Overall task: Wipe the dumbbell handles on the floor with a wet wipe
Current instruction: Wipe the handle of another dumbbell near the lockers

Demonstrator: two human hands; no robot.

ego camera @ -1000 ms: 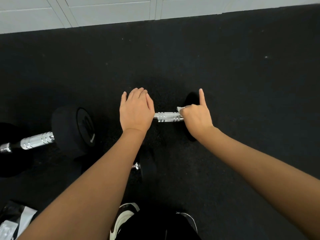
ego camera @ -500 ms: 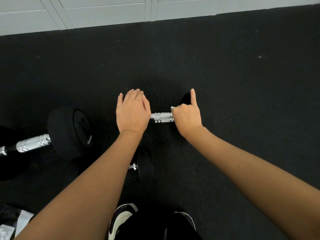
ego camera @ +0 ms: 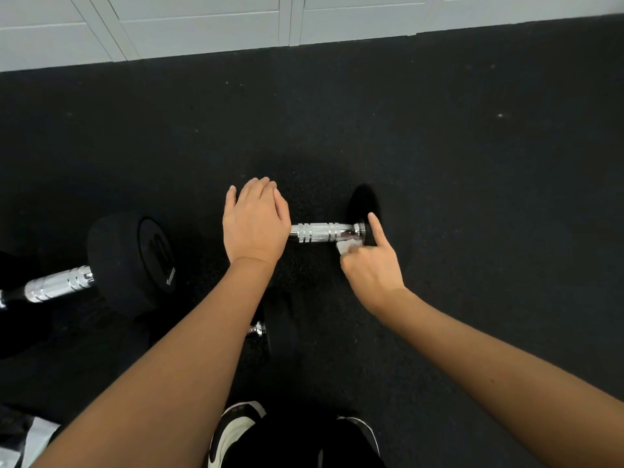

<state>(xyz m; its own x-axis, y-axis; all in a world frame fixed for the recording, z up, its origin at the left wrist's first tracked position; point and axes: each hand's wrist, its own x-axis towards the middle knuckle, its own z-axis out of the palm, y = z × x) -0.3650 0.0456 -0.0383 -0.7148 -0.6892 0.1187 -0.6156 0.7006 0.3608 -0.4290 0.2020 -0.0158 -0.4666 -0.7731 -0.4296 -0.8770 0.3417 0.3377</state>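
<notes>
Two hands work one dumbbell lying near the middle of the black floor. Its chrome handle (ego camera: 320, 233) runs left to right, roughly parallel to the floor's far edge where the pale wall panels (ego camera: 202, 25) begin. The left hand (ego camera: 255, 222) lies flat and spread over the left end of the dumbbell, covering that weight and pinning it; it clasps nothing. The right hand (ego camera: 369, 265) sits just on the near side of the handle's right end, its grip pinched together on a small white wet wipe (ego camera: 347, 246) pressed against the chrome beside the right weight (ego camera: 363, 206), forefinger held out straight.

The bare stretch of handle lies to the left of the wipe, between the two hands, so the coming stroke probably runs leftward along the long axis, and the right hand is the nearer one for it. Room ends where the left hand starts.

A second dumbbell (ego camera: 101, 268) lies towards the floor's left edge, well apart, its handle pointing at a slant. Floor beyond and to the right is open. Shoes (ego camera: 236, 430) show at the near edge.
</notes>
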